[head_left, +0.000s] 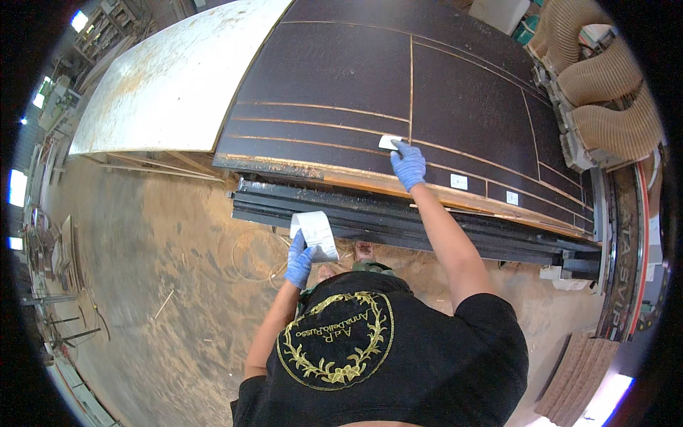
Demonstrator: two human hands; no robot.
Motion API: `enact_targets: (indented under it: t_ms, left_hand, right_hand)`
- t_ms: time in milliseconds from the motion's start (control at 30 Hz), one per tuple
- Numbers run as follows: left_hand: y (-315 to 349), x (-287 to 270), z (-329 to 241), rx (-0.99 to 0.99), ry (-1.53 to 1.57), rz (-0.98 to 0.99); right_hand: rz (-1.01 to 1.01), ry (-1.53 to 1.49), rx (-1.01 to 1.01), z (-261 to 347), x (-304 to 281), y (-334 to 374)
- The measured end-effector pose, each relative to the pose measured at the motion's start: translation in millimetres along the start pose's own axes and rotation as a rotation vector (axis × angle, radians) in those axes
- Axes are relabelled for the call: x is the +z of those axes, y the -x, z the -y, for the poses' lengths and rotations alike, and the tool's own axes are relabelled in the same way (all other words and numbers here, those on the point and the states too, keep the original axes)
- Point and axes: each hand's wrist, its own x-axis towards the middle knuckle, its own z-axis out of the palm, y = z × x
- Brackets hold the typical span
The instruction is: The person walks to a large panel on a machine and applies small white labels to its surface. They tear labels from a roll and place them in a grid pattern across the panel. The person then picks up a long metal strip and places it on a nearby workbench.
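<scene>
A white label (389, 141) is pressed onto the dark cut panel (334, 78) by the flat, open right hand (408, 165); a label strip (316, 233) is gripped by the left hand (299, 262), held below the panel's edge.

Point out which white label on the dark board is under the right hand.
The leftmost label, under the gloved right hand. The other two labels lie untouched farther right.

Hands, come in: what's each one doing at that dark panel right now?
Right hand pressing a white label onto the dark panel. Left hand holding a label strip below the edge. Nothing in the way.
</scene>
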Motion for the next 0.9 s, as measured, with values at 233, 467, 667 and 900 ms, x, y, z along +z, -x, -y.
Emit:
enact_targets:
  t_ms: [233, 467, 667, 900]
  left_hand:
    - [-10, 14, -13, 0.054, -0.04, -0.022]
    - [-36, 41, -40, 0.024, 0.021, -0.019]
    - [-44, 52, -41, 0.106, 0.058, -0.015]
    - [-61, 78, -53, 0.091, 0.078, 0.112]
  right_hand:
    - [0.302, 0.489, 0.02, 16, -8, -13]
    - [0.35, 0.259, -0.202, 25, 34, 3]
    - [0.57, -1.087, 0.163, 98, -28, 69]
    - [0.639, -0.966, 0.119, 106, -47, 69]
